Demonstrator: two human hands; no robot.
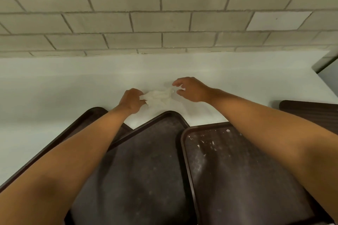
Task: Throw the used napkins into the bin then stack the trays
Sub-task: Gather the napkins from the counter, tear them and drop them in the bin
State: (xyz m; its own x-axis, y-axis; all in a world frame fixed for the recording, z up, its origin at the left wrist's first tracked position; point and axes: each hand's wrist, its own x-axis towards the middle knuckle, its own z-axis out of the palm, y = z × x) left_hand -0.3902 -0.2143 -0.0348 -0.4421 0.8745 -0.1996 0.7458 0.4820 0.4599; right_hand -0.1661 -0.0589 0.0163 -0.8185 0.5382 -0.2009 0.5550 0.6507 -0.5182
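Left hand grips the napkin mid-table; right hand, fingers loosely curled, barely touches. Thin paper could rip if tugged.

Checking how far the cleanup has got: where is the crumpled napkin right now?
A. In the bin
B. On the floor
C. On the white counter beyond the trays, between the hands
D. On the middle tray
C: the crumpled napkin lies on the white counter, gripped by the left hand, with the right hand at its other end.
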